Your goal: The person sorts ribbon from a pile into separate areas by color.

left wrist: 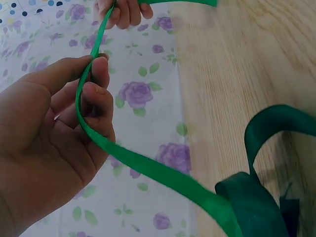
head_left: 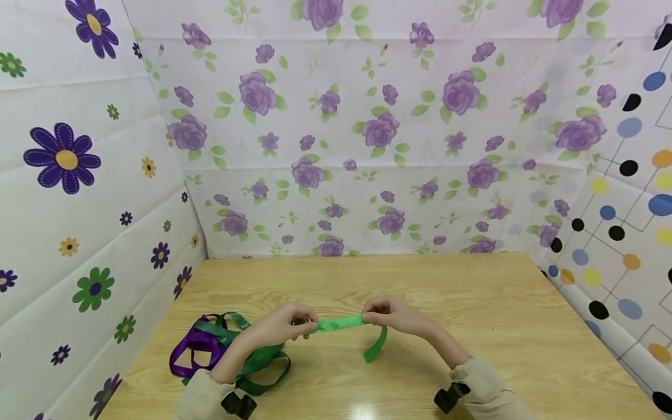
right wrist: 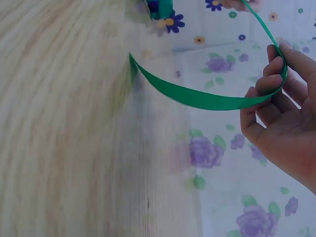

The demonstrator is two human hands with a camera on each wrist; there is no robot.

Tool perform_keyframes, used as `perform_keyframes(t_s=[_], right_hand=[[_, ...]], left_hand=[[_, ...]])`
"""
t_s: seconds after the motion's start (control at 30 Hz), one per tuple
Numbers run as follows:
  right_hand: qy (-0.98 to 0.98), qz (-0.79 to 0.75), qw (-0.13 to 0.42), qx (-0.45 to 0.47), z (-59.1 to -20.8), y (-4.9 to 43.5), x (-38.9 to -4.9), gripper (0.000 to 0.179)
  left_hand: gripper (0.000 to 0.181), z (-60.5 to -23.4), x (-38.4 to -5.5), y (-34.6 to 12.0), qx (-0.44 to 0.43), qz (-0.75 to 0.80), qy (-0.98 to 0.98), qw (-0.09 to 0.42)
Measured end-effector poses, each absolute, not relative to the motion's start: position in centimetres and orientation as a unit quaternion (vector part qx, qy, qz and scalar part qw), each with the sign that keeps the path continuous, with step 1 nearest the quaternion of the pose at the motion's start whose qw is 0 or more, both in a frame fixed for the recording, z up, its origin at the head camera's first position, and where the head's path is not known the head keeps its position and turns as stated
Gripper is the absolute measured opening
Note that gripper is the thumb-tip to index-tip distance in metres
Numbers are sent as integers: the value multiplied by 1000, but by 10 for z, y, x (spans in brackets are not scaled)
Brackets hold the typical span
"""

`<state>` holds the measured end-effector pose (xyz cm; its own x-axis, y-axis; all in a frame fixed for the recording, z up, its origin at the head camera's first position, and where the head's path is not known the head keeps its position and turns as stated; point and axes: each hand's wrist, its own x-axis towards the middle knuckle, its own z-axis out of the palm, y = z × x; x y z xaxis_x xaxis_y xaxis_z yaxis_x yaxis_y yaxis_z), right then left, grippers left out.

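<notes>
A bright green ribbon (head_left: 340, 323) is stretched between both hands above the table. My left hand (head_left: 289, 322) pinches it between thumb and fingertips; in the left wrist view the ribbon (left wrist: 148, 168) runs on past the palm toward darker green loops (left wrist: 252, 202). My right hand (head_left: 395, 315) pinches the other end of the stretch, thumb against curled fingers. Beyond that grip a short tail (head_left: 375, 345) hangs in a curve. In the right wrist view this tail (right wrist: 197, 98) bends out from under the fingers over the wood.
A loose heap of purple ribbon (head_left: 181, 350) and dark green ribbon (head_left: 262, 357) lies on the left of the wooden table (head_left: 472, 303), partly behind the left forearm. Flower-patterned cloth (head_left: 357, 198) hangs at the back, with patterned cloths on both sides.
</notes>
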<state>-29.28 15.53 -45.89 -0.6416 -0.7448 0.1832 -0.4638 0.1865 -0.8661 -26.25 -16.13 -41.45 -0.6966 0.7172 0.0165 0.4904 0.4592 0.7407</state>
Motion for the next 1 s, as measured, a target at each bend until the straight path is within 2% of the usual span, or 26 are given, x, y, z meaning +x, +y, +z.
perform_keyframes(t_s=[0.43,1.0], right_hand=[[786,-501,91,-351,-455,194,-311,15],[820,-487,55,-295,-451,237,-324,16]], left_hand=[[12,-418,-265,-189,334,374,854,141],[17,-416,-274,-219,311,381,857,156]])
